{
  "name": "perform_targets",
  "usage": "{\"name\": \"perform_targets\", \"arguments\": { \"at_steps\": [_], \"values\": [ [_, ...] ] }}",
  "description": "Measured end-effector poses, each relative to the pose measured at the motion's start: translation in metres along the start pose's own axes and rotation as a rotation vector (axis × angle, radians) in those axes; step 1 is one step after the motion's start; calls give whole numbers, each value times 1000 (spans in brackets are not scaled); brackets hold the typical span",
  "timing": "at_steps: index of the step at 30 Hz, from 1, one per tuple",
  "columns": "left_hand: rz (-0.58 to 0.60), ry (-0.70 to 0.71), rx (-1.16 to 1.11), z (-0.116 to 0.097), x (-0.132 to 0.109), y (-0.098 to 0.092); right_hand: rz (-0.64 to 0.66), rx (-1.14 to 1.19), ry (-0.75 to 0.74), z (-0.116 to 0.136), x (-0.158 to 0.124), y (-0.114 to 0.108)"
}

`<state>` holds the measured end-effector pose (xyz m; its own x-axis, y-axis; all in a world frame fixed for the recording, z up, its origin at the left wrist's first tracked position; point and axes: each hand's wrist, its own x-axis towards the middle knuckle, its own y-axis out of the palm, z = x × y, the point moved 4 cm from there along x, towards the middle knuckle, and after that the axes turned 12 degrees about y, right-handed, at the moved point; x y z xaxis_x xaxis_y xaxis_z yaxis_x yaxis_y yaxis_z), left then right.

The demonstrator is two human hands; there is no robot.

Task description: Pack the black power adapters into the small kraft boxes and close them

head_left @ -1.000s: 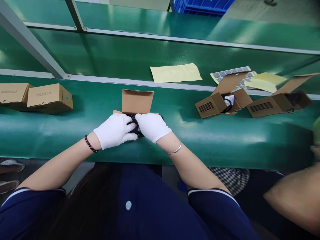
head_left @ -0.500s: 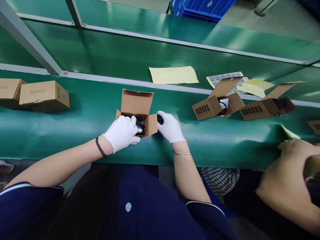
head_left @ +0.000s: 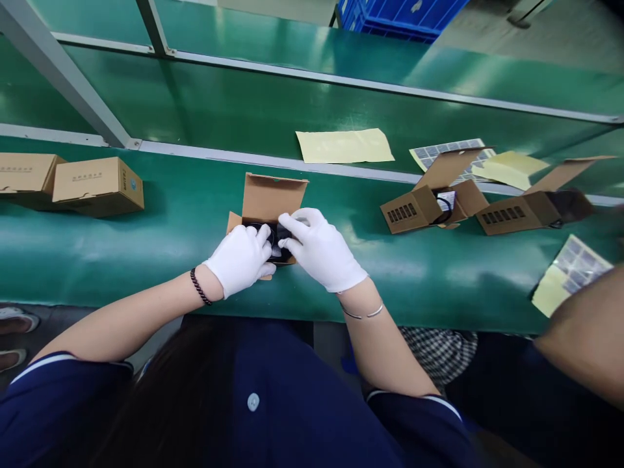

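Factory packing line, seen from a worker's station. Long green conveyor belt (head_left: 170, 240) edged with a metal rail (head_left: 205, 154); sealed cartons (head_left: 97, 185) at the belt's left end, an open carton (head_left: 273, 194) mid-belt, more opened cartons (head_left: 414, 207) toward its right. Label sheets (head_left: 446, 149) beyond the belt, blue crates (head_left: 400, 13) farther back, a co-worker's arm (head_left: 589, 325) alongside.

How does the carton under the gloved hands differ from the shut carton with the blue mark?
The open carton has its lid flap raised, showing a black item; the closed carton is shut, contents hidden. The left hand and right hand reach into the open carton; no hand is near the closed carton. Both are brown cardboard on the green belt.
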<state>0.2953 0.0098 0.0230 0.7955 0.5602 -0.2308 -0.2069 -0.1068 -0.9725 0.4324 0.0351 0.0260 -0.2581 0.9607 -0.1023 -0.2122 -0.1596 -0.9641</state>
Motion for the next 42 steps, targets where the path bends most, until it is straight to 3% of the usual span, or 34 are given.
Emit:
{"name": "perform_targets", "arguments": {
  "at_steps": [4,9,15,17,19,22,24,26,28,34,36,39,42],
  "values": [
    [-23,15,-31,5,-4,0,151,-148,-5,13,5,0],
    [-78,44,-36,6,-7,3,80,-205,161,18,4,-5],
    [-158,70,-45,8,-11,6,75,-356,103,27,2,-2],
    [-244,98,-57,9,-18,7,92,-373,85,27,6,-3],
    [-402,90,-79,10,-32,10,103,-371,75,25,11,-3],
    [-737,-176,-162,19,-59,24,119,-347,52,18,16,0],
    [-849,-351,-268,22,-70,42,89,-297,37,14,16,4],
    [-829,-324,-356,20,-67,58,23,-237,25,13,15,7],
    [-785,-186,-369,16,-55,65,-16,-215,33,13,13,9],
    [-819,-37,-305,26,-28,68,17,-296,81,21,18,8],
    [-916,-50,-352,30,-24,69,4,-280,75,20,20,8],
    [-1032,-209,-546,39,-14,75,11,-160,22,14,20,8],
    [-951,-259,-776,45,1,80,10,-46,5,6,19,1]
  ]
}}
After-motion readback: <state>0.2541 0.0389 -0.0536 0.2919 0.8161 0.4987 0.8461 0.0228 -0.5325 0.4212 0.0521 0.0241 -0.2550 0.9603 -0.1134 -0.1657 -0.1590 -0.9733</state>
